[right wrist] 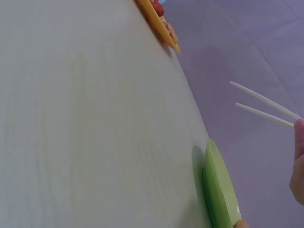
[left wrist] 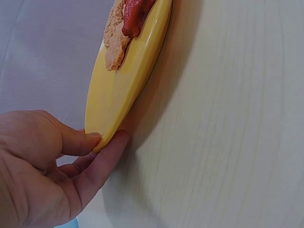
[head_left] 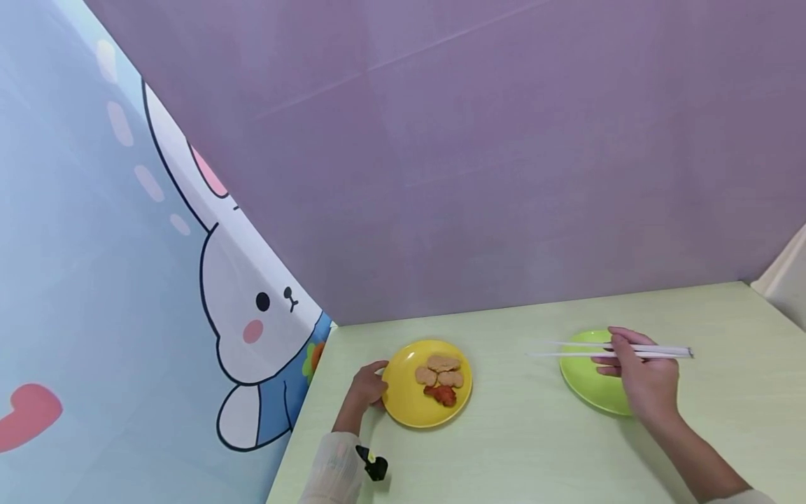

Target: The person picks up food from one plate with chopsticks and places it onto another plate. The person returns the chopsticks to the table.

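At the left of the head view, my left hand (head_left: 368, 386) pinches the rim of a yellow plate (head_left: 403, 406). Its thumb lies on top and fingers underneath in the left wrist view. Several tan nuggets (head_left: 443, 363) and a red piece of fried chicken (head_left: 443, 395) lie on that plate. My right hand (head_left: 648, 381) holds a pair of white chopsticks (head_left: 661, 349) over a green plate (head_left: 592, 388), their tips pointing left and slightly apart, nothing between them. A small brown bit (right wrist: 240, 223) shows at the green plate's edge in the right wrist view; I cannot tell what it is.
Both plates are on a pale wood-grain table (head_left: 504, 448). A purple cloth wall (head_left: 504, 175) rises behind it, and a blue panel with a cartoon rabbit (head_left: 252, 315) borders the left side. A black device (head_left: 376, 467) is at the left sleeve.
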Demonstrator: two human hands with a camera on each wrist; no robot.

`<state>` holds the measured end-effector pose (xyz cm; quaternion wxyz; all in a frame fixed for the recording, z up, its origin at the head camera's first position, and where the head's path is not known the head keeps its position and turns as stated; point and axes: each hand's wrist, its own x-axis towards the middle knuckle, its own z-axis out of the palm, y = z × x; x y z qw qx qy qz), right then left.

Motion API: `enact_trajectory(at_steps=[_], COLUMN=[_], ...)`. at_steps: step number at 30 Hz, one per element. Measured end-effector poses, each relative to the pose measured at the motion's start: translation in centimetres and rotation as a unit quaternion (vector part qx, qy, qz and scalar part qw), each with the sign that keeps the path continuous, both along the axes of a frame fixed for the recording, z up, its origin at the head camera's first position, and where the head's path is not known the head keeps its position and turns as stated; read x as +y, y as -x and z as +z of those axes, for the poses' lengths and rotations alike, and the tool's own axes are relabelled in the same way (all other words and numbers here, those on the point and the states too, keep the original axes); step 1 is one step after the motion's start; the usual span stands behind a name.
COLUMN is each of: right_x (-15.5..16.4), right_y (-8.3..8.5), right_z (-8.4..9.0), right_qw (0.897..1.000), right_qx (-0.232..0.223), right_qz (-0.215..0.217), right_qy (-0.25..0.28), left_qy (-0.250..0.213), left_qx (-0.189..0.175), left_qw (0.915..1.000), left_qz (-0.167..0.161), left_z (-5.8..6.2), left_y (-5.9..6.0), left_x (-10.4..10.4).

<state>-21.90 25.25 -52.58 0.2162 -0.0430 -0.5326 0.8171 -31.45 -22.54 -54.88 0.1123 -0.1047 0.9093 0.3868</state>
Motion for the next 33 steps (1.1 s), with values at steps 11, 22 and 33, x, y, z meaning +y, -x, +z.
enact_trajectory(at_steps=[11,22,33], right_x=[2.2,4.8,7.0], right_y=[-0.4,-1.1,-2.1], right_z=[0.1,-0.1,-0.6], right_qw=[0.999,0.995,0.987], right_qx=[-0.001,-0.02,-0.03], right_qz=[-0.029,-0.053,-0.116], right_qy=[0.024,0.088,0.102], left_qy=[0.006,0.005,0.013], left_qx=[-0.009,-0.009,-0.009], left_qw=[0.9998,0.9998,0.9997], left_qz=[0.014,0.019,0.019], left_z=[-0.3,-0.3,-0.4], left_y=[0.4,0.5,0.4], left_x=[0.1,0.1,0.0])
